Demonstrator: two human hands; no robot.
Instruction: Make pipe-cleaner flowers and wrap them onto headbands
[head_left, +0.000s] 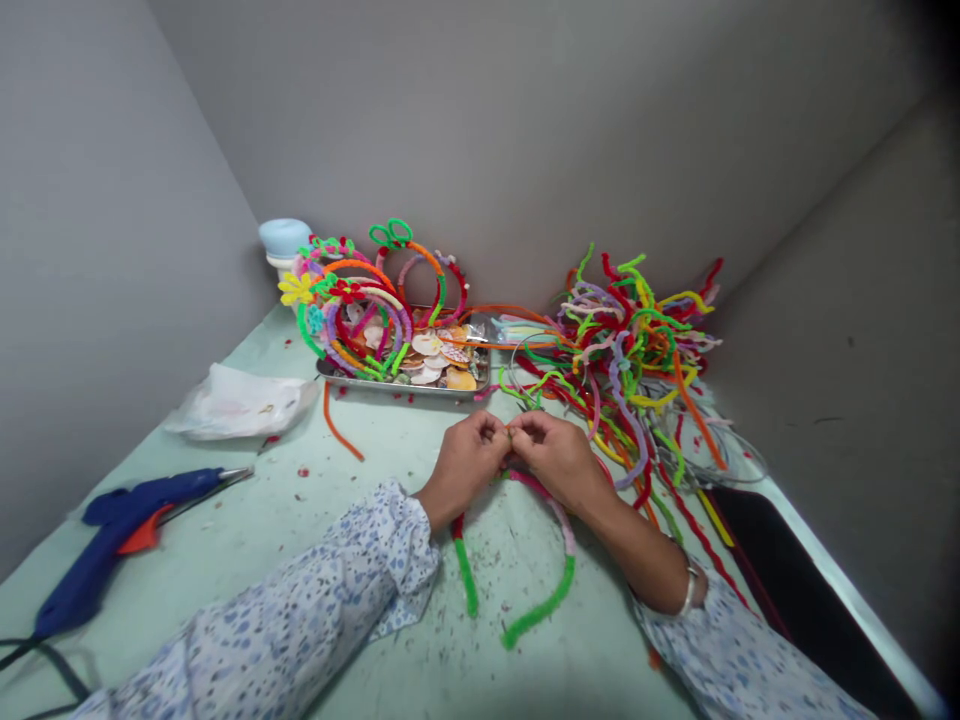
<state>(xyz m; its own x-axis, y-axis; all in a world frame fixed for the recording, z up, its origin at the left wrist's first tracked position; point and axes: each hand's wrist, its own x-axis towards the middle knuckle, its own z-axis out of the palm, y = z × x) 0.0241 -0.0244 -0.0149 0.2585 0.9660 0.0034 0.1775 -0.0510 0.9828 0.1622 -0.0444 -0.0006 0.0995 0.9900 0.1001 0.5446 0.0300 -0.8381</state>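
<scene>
On the bench (390,470), the left hand (469,455) and right hand (559,455) meet mid-scene, both grips pinched on the far curve of a fuzzy band (561,522); fingers hide the exact pinch point. At near left, the glue gun's (101,560) cord is cut off.

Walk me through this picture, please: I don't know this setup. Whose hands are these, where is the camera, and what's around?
There is no machine here. A person works barehanded, and a camera worn on their head looks forward and down, giving this one view. The left hand and right hand meet, fingertips pinched, at the top of a fuzzy band; the exact bit gripped is too small to make out. On the table, leftward, lie a glue gun and a white packet. Beyond the hands, a tray holds shells, with more bands. Rightward is a heap of fuzzy sticks.
</scene>
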